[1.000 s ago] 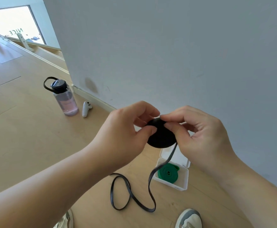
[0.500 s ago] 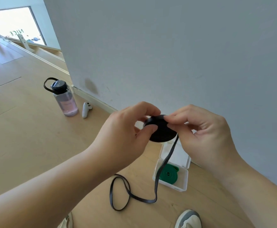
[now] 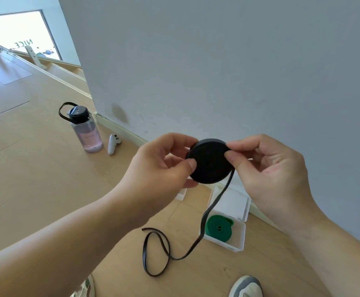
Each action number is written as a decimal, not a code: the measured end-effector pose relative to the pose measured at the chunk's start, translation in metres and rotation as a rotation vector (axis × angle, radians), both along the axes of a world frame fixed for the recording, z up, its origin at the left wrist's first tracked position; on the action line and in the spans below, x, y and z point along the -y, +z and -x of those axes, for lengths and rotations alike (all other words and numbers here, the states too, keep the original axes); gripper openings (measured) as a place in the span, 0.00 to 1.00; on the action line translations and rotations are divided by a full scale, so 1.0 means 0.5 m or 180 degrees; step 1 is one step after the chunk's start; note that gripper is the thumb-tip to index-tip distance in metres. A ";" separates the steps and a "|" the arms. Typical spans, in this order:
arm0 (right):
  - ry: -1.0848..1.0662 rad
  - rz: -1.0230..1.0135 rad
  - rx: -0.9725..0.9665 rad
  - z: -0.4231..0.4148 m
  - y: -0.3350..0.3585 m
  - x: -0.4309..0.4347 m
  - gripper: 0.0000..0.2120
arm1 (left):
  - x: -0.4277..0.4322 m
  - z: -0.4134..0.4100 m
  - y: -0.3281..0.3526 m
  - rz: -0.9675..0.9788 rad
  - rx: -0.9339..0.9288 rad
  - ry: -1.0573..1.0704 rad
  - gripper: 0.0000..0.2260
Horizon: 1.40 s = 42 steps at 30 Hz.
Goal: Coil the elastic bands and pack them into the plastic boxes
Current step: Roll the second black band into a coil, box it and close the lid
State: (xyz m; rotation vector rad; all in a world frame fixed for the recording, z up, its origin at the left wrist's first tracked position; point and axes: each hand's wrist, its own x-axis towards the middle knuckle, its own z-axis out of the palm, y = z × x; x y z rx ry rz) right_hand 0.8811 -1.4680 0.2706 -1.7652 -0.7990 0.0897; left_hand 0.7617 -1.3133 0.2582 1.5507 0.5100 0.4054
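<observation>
A black elastic band is wound into a flat round coil (image 3: 209,162) held up in front of me. My left hand (image 3: 159,166) pinches the coil's left edge between thumb and fingers. My right hand (image 3: 269,168) pinches its right edge where the loose strand leaves. The free tail (image 3: 164,251) hangs down and loops on the wooden floor. Below, an open white plastic box (image 3: 240,241) holds a coiled green band (image 3: 218,227); its lid (image 3: 231,203) lies open behind it. A corner of a second white box (image 3: 181,195) shows under my left hand.
A grey wall (image 3: 217,71) rises just behind the boxes. A pink water bottle (image 3: 84,129) with a black cap and a white controller (image 3: 113,144) stand on the floor at the left. My shoes (image 3: 246,286) show at the bottom edge.
The coil has turned to face me more flatly and looks larger. The tail on the floor is shorter and its loop has shifted. Both hands keep their hold.
</observation>
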 end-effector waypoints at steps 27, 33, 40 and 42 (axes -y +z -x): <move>0.0271 0.0274 0.0694 0.001 -0.002 0.000 0.16 | 0.004 0.002 -0.013 -0.2096 0.0359 -0.0091 0.14; -0.0107 -0.0062 -0.0189 0.002 0.008 -0.002 0.11 | -0.011 -0.001 -0.002 -0.1124 0.0209 0.0241 0.14; 0.0043 0.0294 0.0171 0.000 0.001 -0.001 0.12 | -0.010 0.001 -0.010 -0.0850 -0.0232 0.0153 0.07; 0.0178 0.0407 0.0651 0.001 -0.003 -0.003 0.14 | -0.005 0.005 -0.010 -0.1612 -0.0251 0.0002 0.10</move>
